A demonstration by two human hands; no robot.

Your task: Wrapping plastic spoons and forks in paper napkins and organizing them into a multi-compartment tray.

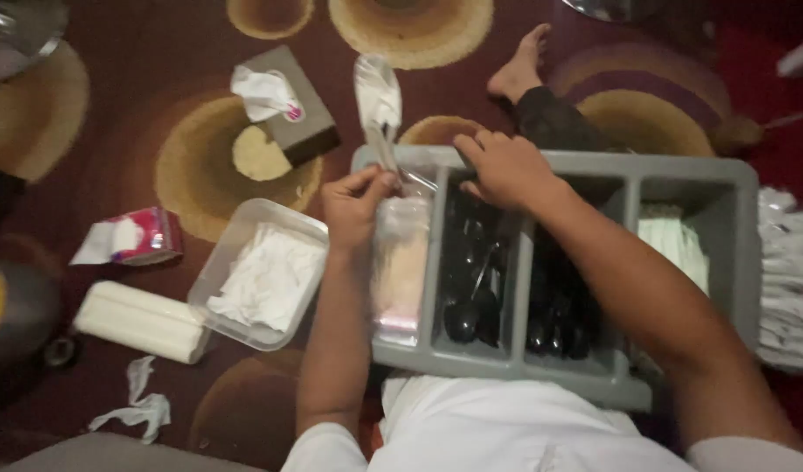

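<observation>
A grey divided tray [624, 171] rests across my lap, with black plastic spoons [471, 288] and more black cutlery [554, 315] in its two middle compartments. My left hand [356, 205] pinches a clear plastic sleeve [377, 100] that sticks up beyond the tray's far left corner. Below that hand, clear plastic bags [400, 262] fill the left compartment. My right hand [502, 166] rests fingers-down on the tray's far rim, above the spoons, and I cannot make out anything in it. The right compartment holds pale folded packets [677, 249].
On the patterned carpet to the left: a clear tub of white napkins [266, 275], a tissue box [283, 100], a small tissue pack [131, 238], a white roll [139, 322], crumpled tissue [144, 406]. Wrapped packets [790, 280] lie right of the tray. My bare foot [519, 65] extends beyond it.
</observation>
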